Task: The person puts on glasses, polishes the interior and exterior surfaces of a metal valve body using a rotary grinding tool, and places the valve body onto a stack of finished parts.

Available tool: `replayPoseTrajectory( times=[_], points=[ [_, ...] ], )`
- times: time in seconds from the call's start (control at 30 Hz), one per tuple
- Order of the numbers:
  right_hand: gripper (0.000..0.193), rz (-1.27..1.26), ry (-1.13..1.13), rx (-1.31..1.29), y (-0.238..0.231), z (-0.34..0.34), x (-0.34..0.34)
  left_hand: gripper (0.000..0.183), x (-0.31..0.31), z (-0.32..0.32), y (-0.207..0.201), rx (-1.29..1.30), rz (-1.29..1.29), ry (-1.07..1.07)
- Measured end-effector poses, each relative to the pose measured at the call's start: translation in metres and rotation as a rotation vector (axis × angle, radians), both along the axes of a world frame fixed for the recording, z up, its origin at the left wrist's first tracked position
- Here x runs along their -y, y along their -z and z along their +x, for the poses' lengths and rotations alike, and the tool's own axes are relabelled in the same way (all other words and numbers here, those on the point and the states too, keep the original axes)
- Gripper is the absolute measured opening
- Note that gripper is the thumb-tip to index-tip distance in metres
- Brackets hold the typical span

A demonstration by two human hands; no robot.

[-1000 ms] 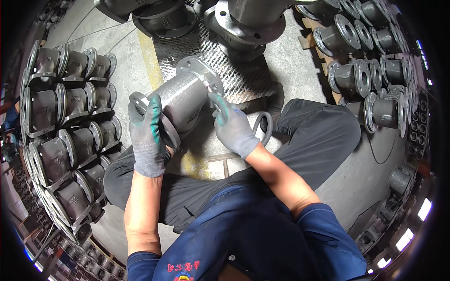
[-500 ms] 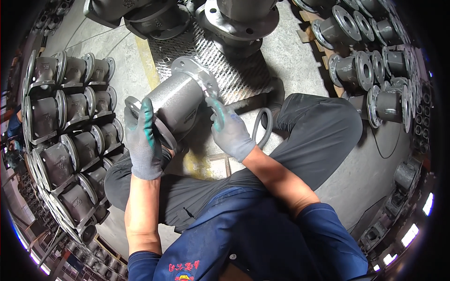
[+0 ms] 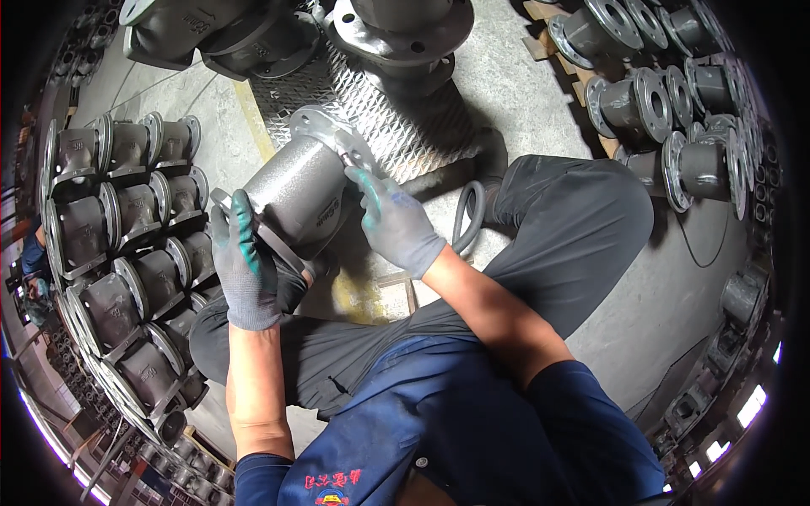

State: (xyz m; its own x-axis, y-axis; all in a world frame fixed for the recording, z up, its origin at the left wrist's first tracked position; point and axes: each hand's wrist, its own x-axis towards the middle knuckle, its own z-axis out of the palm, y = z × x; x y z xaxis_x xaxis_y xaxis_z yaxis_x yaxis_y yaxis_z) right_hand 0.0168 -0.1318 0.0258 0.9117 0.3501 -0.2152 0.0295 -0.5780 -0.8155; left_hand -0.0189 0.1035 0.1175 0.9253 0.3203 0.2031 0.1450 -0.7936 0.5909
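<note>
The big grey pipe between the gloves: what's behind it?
Behind the pipe, you can see diamond-patterned metal and a yellow floor stripe. Whatever is directly behind its body is covered.

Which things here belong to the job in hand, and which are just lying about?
Job in hand:
flanged fitting
left gloved hand, at its near end
right gloved hand, by its far end

Apparently just lying about:
stacked fittings at left
fittings at right
dark loop, purpose unclear

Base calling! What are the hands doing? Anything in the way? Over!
Grey-and-green-gloved left hand grips near flange of grey metal cylinder. Matching-gloved right hand at far flange. Dark grey ring beside right hand, not blocking.
</note>
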Motion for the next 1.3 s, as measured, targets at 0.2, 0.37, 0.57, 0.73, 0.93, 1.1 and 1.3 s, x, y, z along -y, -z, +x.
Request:
replayPoseTrajectory(
  times=[0.2,0.37,0.57,0.73,0.93,1.1,1.3],
  points=[
    [0.068,-0.022,-0.119,0.116,0.013,0.005,0.018,0.035,0.006,0.009,-0.008,-0.141,-0.641,-0.288],
    [0.065,-0.006,-0.144,0.210,0.017,0.009,0.017,0.038,-0.010,-0.002,0.005,-0.066,-0.197,-0.066],
    [0.065,0.025,-0.083,0.204,0.018,0.004,0.012,0.041,-0.016,-0.008,0.009,-0.052,0.131,0.062],
    [0.069,-0.007,-0.097,0.109,0.013,-0.006,0.015,0.048,-0.009,-0.003,0.013,-0.024,-0.580,-0.231],
    [0.073,-0.010,-0.034,-0.086,-0.004,-0.006,0.005,0.047,0.003,0.007,0.002,-0.081,-0.217,-0.157],
    [0.065,0.067,-0.013,-0.161,-0.025,0.012,0.004,0.066,0.012,0.002,-0.015,-0.099,-0.293,-0.059],
    [0.062,0.091,-0.052,-0.085,-0.022,0.018,0.007,0.051,0.030,0.013,-0.026,-0.021,-0.793,-0.244]
  ],
)
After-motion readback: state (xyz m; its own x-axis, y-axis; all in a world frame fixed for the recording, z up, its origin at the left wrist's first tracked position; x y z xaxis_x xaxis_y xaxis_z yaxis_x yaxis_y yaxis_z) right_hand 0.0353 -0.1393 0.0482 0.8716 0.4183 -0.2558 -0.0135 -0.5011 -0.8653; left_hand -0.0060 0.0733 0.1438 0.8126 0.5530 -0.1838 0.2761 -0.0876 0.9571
